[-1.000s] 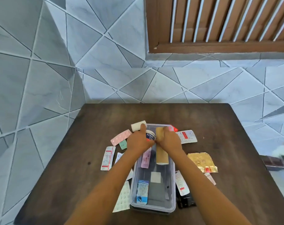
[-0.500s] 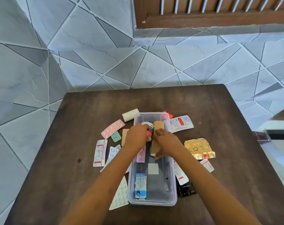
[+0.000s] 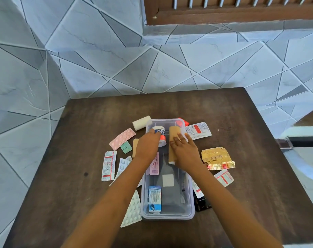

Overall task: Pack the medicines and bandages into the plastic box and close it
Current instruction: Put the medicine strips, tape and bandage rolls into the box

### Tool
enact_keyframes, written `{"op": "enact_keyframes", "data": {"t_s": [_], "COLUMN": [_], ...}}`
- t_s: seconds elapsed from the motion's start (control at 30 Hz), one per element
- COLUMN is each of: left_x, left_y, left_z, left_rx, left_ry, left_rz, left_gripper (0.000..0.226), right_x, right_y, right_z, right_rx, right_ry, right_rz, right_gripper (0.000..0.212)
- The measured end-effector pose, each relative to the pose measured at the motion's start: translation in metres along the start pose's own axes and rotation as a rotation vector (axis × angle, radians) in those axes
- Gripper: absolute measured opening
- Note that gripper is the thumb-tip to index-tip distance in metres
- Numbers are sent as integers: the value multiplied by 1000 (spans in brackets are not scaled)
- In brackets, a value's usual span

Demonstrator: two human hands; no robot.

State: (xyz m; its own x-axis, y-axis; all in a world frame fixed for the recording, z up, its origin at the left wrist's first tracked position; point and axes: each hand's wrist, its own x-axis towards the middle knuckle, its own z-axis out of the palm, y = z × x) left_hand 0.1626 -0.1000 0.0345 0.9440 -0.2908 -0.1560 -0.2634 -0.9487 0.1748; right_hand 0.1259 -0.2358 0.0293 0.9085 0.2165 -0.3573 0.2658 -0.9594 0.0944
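A clear plastic box (image 3: pixel 167 217) stands open in the middle of the dark wooden table (image 3: pixel 241 122). My left hand (image 3: pixel 148 146) grips a white adhesive tape roll (image 3: pixel 161 133) at the box's far end. My right hand (image 3: pixel 184 150) lies flat, fingers spread, on a tan bandage roll (image 3: pixel 173 136) leaning inside the box. In the box lie a blue sachet (image 3: pixel 154 198), a pink packet (image 3: pixel 154 166) and a white pad (image 3: pixel 168 180). No lid is in view.
Left of the box lie a white gauze roll (image 3: pixel 141 122), a pink blister (image 3: pixel 122 138), a red-and-white strip (image 3: pixel 108 165) and a white blister (image 3: pixel 133 210). To the right are a labelled strip (image 3: pixel 198 130), a gold foil pack (image 3: pixel 216 158) and a black item (image 3: pixel 202 204).
My right hand has slid down the tan roll and its fingers have spread flat. My left hand stays on the tape roll. The view has tilted downward.
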Motion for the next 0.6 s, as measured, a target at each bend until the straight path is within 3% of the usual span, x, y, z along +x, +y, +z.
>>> {"op": "enact_keyframes", "data": {"t_s": [0.07,0.13,0.2,0.27,0.3,0.37,0.47,0.6], "left_x": [-1,-5,-15,-29,-36,-49,-65,-78], "left_y": [-1,-5,-10,-22,-29,-45,-59,-64], "left_z": [0,-4,-11,-16,-17,-14,0,24], "left_rx": [-33,-151,-330,-448,-450,-350,-160,-134], "left_ry": [-29,-13,91,228,277,259,-45,-183], "left_rz": [-20,-65,-114,-205,-247,-305,-348,-368], "left_gripper": [49,44,35,28,28,28,30,53], "right_x": [-5,-14,-30,-45,-51,-60,-69,-75], "right_y": [2,7,12,23,30,41,44,41], "right_z": [-2,-5,-6,0,4,19,43,56], "right_rx": [63,278,633,816,805,646,351,346], "right_ry": [13,63,241,447,463,297,63,93], "right_rz": [-28,-61,7,191,282,409,402,446], "right_gripper": [75,67,52,44,47,56,46,35]}}
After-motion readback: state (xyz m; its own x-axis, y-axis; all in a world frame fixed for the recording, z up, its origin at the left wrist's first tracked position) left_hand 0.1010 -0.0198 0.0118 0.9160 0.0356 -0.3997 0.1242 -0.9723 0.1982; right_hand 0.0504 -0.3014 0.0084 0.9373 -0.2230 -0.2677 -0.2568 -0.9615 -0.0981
